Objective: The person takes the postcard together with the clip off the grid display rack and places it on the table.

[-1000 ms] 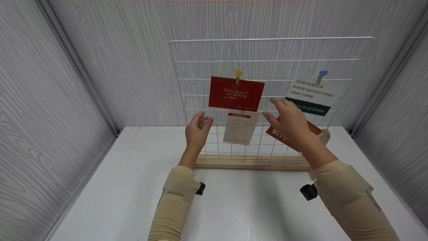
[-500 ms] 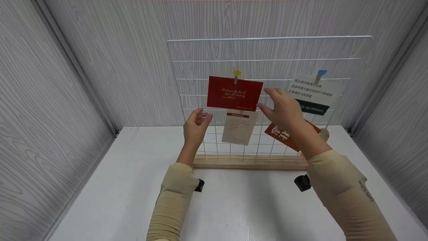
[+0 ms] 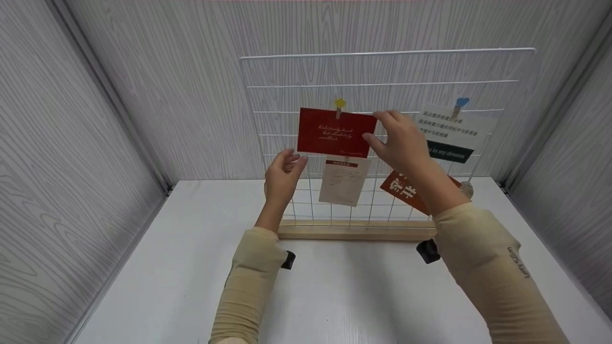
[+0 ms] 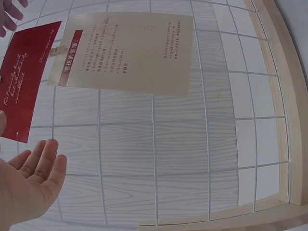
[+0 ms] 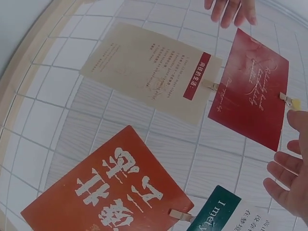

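On the wire grid (image 3: 387, 53), a yellow-heart peg (image 3: 339, 105) suspends the red card (image 3: 330, 131). Left hand (image 3: 281, 180), right hand (image 3: 405, 145) flank it, fingers parted.

Cannot read fine print (image 3: 342, 177) on cream card (image 3: 344, 191) in head view, nor see orange card (image 3: 401, 188) whole behind right forearm (image 3: 436, 191), nor all of left hand (image 4: 30, 188), cropped by left wrist view's edge.
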`<state>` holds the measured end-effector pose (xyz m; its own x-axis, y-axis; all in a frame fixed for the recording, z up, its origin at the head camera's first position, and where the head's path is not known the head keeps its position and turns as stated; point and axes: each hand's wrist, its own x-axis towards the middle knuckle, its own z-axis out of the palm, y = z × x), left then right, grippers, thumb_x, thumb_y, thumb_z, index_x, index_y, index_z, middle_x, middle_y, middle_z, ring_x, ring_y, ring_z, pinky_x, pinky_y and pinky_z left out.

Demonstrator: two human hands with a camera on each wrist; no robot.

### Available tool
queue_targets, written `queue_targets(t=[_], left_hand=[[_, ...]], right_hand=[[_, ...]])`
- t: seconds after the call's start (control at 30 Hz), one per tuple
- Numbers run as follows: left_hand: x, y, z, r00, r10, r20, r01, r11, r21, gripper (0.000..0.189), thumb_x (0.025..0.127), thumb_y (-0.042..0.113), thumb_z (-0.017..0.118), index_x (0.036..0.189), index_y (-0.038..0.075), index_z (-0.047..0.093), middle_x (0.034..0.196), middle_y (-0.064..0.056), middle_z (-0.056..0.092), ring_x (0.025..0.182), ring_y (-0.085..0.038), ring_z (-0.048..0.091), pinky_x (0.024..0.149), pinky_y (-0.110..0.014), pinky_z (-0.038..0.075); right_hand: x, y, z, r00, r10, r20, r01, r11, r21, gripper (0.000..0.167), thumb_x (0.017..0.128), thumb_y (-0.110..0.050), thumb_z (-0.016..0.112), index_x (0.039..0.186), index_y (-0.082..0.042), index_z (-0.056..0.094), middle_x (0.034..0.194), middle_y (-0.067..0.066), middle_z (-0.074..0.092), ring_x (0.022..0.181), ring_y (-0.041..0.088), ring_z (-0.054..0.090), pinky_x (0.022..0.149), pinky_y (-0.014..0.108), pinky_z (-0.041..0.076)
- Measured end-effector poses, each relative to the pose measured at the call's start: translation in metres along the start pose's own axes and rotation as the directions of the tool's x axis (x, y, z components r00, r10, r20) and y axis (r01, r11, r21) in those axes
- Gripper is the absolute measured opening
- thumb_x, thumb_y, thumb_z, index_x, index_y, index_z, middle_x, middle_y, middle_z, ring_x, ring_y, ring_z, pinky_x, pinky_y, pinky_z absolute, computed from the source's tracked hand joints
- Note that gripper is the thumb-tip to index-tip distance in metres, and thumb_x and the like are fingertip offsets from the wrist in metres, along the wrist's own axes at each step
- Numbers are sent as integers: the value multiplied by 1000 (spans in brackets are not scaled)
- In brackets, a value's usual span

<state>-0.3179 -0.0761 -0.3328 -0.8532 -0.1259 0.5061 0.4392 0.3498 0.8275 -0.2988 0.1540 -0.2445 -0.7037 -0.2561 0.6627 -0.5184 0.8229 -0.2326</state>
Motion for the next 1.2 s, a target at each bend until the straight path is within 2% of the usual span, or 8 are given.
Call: queue_targets(t=[0.17, 0.37, 0.57, 0.93, 1.2], left_hand=[[1, 3, 1, 1000, -8, -5, 8, 1000, -12, 48, 82, 37, 56, 116, 4, 50, 104, -4, 59, 90, -11, 55, 75, -26, 43], [2, 6, 5, 999, 39, -22, -41, 996, -85, 43, 83, 29, 58, 113, -2, 50, 100, -10, 60, 87, -15, 57, 75, -25, 44], [5, 7, 7, 999, 38, -31, -41, 992, -120, 41, 82, 26, 59, 110, -3, 51, 96, -11, 60, 85, -15, 57, 74, -24, 44], [8, 8, 4, 999, 15, -48, -20, 994, -111, 40, 82, 25, 59, 109, -4, 52, 97, -12, 59, 87, -17, 57, 75, -24, 44], [11, 10, 4, 998, 27, -59, -34, 992, -119, 39, 82, 24, 60, 107, -5, 53, 97, -13, 59, 87, -18, 56, 76, -24, 43]], right_hand=[[5, -5, -3, 1000, 11, -5, -11, 1000, 10, 42, 83, -27, 57, 118, -6, 48, 113, 11, 50, 106, 25, 43, 84, 38, 39], [12, -11, -5, 999, 34, -7, -34, 999, 0, 43, 83, -28, 57, 119, -6, 48, 115, 11, 49, 108, 25, 43, 85, 37, 38], [21, -14, -5, 999, 41, 1, -41, 999, 6, 43, 83, -30, 56, 118, -5, 49, 116, 10, 49, 109, 24, 42, 87, 37, 36], [30, -21, -3, 998, 64, 10, -64, 998, 6, 43, 83, -30, 57, 118, -7, 49, 117, 10, 48, 109, 24, 41, 86, 38, 36], [36, -26, -1, 997, 74, 32, -74, 997, -12, 43, 84, -30, 55, 120, -8, 48, 119, 8, 48, 110, 24, 40, 87, 38, 35]])
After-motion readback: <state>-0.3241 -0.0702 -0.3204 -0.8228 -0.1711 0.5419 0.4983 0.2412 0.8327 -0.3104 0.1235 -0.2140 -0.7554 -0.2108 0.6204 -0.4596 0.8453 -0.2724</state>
